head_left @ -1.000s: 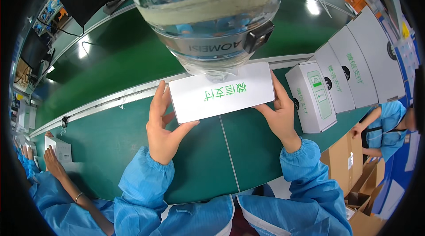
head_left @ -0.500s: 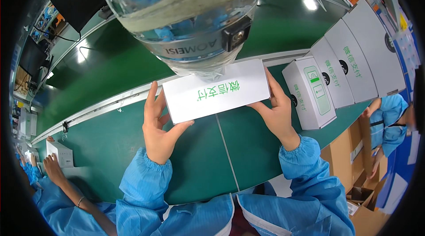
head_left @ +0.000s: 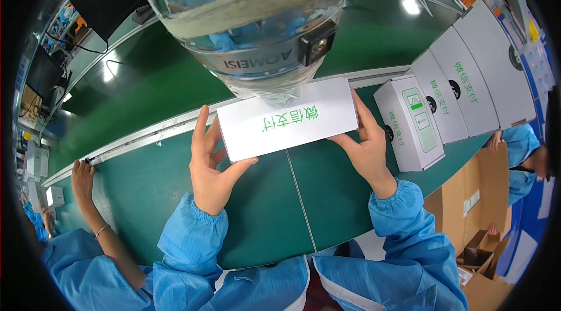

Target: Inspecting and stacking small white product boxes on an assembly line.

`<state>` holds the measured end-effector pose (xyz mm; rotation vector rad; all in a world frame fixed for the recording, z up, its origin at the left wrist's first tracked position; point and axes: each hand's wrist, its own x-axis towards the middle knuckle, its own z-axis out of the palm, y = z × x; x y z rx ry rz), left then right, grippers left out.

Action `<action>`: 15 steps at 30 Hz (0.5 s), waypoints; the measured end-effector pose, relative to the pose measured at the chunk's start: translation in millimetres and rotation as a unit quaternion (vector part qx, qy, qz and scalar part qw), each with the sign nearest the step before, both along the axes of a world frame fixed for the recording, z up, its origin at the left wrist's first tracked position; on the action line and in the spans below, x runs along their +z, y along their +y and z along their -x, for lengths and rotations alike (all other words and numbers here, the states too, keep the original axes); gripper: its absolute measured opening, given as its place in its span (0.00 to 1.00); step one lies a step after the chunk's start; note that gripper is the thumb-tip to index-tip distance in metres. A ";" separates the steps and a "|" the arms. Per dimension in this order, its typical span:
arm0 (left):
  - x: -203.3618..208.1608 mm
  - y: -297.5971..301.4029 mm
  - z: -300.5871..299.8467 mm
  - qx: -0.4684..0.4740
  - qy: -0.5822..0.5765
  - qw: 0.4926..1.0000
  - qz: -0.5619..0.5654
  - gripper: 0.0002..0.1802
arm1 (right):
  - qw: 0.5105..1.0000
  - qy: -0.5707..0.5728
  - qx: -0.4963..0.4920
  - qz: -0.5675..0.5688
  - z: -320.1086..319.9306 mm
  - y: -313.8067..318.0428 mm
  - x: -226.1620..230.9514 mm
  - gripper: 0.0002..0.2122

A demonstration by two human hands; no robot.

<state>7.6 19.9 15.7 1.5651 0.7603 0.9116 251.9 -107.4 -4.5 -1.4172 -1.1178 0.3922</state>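
A white carton with green print (head_left: 292, 127) is held between my two hands over the green table. My left hand (head_left: 211, 174) grips its left end, thumb along the near lower edge and fingers up the side. My right hand (head_left: 369, 150) holds the right end, fingers behind it and thumb below. Directly beyond the carton hangs a large clear rounded fixture (head_left: 257, 36) with a dark band and a black latch. Its plastic-wrapped lower tip overlaps the carton's far edge; whether they touch I cannot tell.
Right of my right hand stands another white carton (head_left: 409, 124), beside a row of similar cartons (head_left: 461, 83). An open brown cardboard box (head_left: 467, 194) is at the right, near a co-worker. A co-worker's hand (head_left: 83, 179) rests by the metal rail (head_left: 125, 148) at left, near a small white box (head_left: 55, 196).
My hands and the carton stay almost still. The left co-worker's hand has left a white box and moved up to the rail. At right, the other co-worker's arms have shifted around the brown box.
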 end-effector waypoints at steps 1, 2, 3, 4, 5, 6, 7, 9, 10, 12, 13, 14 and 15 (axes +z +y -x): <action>0.4 -0.2 -0.1 0.000 0.001 1.000 0.002 0.61 | 1.000 0.002 0.000 -0.001 0.1 0.0 -0.6 0.37; 0.0 0.1 0.0 0.000 0.000 1.000 0.001 0.61 | 1.000 0.003 -0.001 -0.001 0.0 0.4 -1.1 0.37; -0.6 0.4 0.2 -0.001 -0.001 1.000 0.001 0.61 | 1.000 0.003 0.000 0.000 -0.1 0.6 -1.3 0.37; -0.9 0.6 0.2 -0.001 -0.002 1.000 0.001 0.61 | 1.000 0.004 0.000 0.000 -0.2 0.8 -1.4 0.37; -0.7 0.5 0.2 -0.001 -0.002 1.000 0.001 0.61 | 1.000 0.004 0.001 -0.001 -0.4 0.7 -1.6 0.37; -0.4 0.4 0.1 -0.001 -0.001 1.000 0.002 0.61 | 1.000 0.003 0.000 0.000 -0.7 0.6 -2.0 0.37; -0.2 0.3 0.1 0.000 -0.001 1.000 0.003 0.61 | 1.000 0.001 0.000 0.000 -1.0 0.5 -2.4 0.37; -0.5 0.3 -0.2 0.000 -0.002 1.000 0.003 0.61 | 1.000 0.000 0.000 0.000 -0.9 0.4 -2.1 0.37; -0.6 0.3 -0.3 0.000 -0.003 1.000 0.003 0.61 | 1.000 0.000 0.000 0.001 -0.6 0.4 -1.0 0.37; 0.1 0.3 -0.3 0.000 -0.002 1.000 0.003 0.62 | 1.000 0.000 0.000 0.001 -0.3 0.4 -0.4 0.37; 0.4 0.2 -0.3 0.000 -0.001 1.000 0.003 0.62 | 1.000 0.000 0.000 0.001 -0.3 0.4 -0.5 0.37; 0.6 0.2 -0.4 0.001 -0.001 1.000 0.004 0.62 | 1.000 0.000 -0.001 0.000 -0.3 0.5 -0.6 0.37; 0.7 0.1 -0.6 0.001 -0.002 1.000 0.005 0.62 | 1.000 0.001 0.000 0.000 -0.3 0.5 -0.6 0.37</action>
